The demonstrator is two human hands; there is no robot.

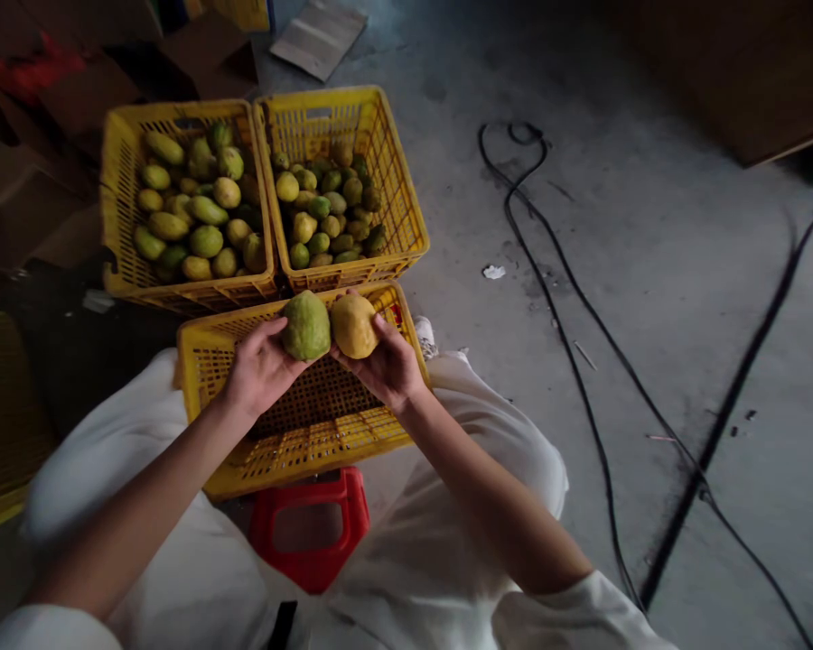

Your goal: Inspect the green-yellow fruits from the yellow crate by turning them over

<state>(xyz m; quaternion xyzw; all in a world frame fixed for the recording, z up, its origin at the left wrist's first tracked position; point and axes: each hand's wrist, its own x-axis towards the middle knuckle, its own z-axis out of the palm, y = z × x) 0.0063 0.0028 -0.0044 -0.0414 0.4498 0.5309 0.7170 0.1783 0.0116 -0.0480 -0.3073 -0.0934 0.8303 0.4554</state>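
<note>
My left hand (261,368) is closed around a plump green fruit (306,326) with slightly bumpy skin. Beside it, my right hand (394,368) grips a rounder yellow fruit (354,326), its fingers partly hidden behind it. The two fruits are side by side, almost touching, above a yellow plastic crate (298,469) between my knees. Dark mesh shows on the crate's floor below my hands. The exact kind of fruit is hard to tell.
Beyond my hands stand a left yellow crate (193,294) and a right yellow crate (406,212), both holding many green and yellow fruits. A red plastic stool (308,564) is under me. Black cables (586,415) lie on the concrete floor at right. Cardboard boxes (33,212) crowd the left.
</note>
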